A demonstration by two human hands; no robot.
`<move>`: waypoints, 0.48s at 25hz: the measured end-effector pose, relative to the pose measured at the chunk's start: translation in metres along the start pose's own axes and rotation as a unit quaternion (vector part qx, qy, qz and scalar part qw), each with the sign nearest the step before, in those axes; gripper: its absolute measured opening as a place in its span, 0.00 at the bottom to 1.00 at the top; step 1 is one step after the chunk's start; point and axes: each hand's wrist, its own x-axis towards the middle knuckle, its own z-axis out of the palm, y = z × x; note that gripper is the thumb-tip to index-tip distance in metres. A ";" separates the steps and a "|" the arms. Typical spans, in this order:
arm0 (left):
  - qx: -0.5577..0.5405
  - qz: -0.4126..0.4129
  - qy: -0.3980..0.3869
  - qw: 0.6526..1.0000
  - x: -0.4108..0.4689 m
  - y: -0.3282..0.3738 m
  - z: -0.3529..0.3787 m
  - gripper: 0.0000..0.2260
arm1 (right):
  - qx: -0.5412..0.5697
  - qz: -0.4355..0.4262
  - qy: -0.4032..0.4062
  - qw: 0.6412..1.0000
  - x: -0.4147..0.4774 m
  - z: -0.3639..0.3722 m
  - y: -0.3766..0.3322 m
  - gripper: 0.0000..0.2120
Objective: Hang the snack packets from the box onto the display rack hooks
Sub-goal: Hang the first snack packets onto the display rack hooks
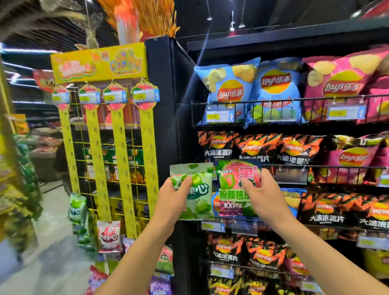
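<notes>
The left hand (169, 198) pinches a green packet (197, 200); the right hand (263, 194) grips a pink packet (236, 179) beside it. The yellow rack (120, 161) stands at ten o'clock. With both hands full, threading a hook could drop one. Chip shelves (276, 103) fill three o'clock, grey floor (53, 254) eight.

Yellow rack (120, 161) with hanging packets (109, 237)
</notes>
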 end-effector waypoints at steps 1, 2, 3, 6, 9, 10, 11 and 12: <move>0.003 -0.002 0.004 1.000 -0.005 0.001 -0.006 0.09 | 0.005 -0.001 -0.012 1.000 -0.002 0.003 -0.003 0.14; 0.009 -0.005 0.010 1.000 -0.012 0.004 -0.013 0.12 | 0.010 0.000 -0.022 1.000 -0.005 0.006 -0.008 0.13; 0.016 -0.006 0.015 1.000 -0.018 0.007 -0.020 0.19 | 0.021 -0.002 -0.031 0.999 -0.008 0.009 -0.010 0.12; 0.038 -0.013 0.050 0.998 -0.040 0.009 -0.042 0.32 | 0.060 -0.008 -0.052 0.997 -0.022 0.020 -0.022 0.08; 0.035 -0.034 0.068 0.997 -0.064 0.011 -0.067 0.37 | 0.071 -0.002 -0.073 0.995 -0.037 0.040 -0.025 0.09; 0.034 -0.038 0.078 0.996 -0.070 0.010 -0.076 0.38 | 0.066 0.003 -0.082 0.994 -0.042 0.048 -0.028 0.10; 0.032 -0.035 0.093 0.995 -0.077 0.009 -0.086 0.39 | 0.063 0.007 -0.091 0.994 -0.047 0.057 -0.031 0.12; 0.033 -0.034 0.106 0.993 -0.085 0.010 -0.097 0.42 | 0.064 0.011 -0.100 0.993 -0.053 0.066 -0.035 0.12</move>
